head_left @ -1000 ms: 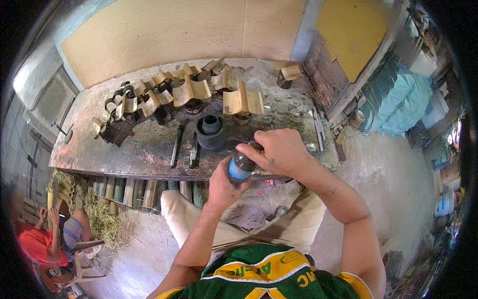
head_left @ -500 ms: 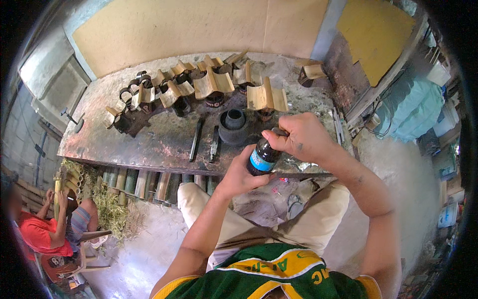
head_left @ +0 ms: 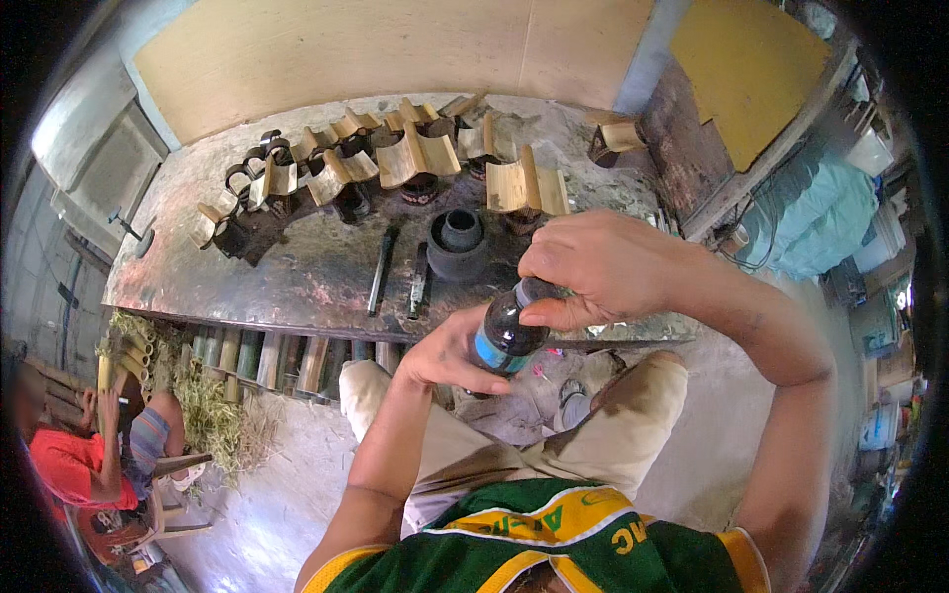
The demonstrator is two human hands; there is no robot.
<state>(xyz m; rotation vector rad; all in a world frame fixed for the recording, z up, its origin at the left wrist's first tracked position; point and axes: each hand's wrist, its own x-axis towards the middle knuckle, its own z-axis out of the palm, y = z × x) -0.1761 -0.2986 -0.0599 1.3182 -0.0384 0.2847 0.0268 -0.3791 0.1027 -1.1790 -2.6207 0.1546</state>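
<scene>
A dark glass bottle (head_left: 512, 334) with a blue label tilts just above the near edge of the workbench. My left hand (head_left: 443, 354) is closed round its body, with the thumb across the label. The thumb and fingers of my right hand (head_left: 605, 265) are pinched on the bottle's cap (head_left: 532, 291), which they partly cover. Just beyond the bottle on the bench stands a dark round container (head_left: 457, 261) with a smaller cup in it. Left of that lie a slim knife-like tool (head_left: 382, 272) and a shorter dark tool (head_left: 418, 285).
Several dark cups topped with curved bamboo pieces (head_left: 417, 161) stand along the back of the workbench (head_left: 287, 296). Bamboo poles (head_left: 267, 361) are stacked beneath its front. A seated person in red (head_left: 79, 465) handles bamboo at the far left, beside shavings (head_left: 222, 410).
The bottle has come slightly nearer and leftward, its top leaning more to the right. My right wrist has turned, and its forearm has swung outward and up.
</scene>
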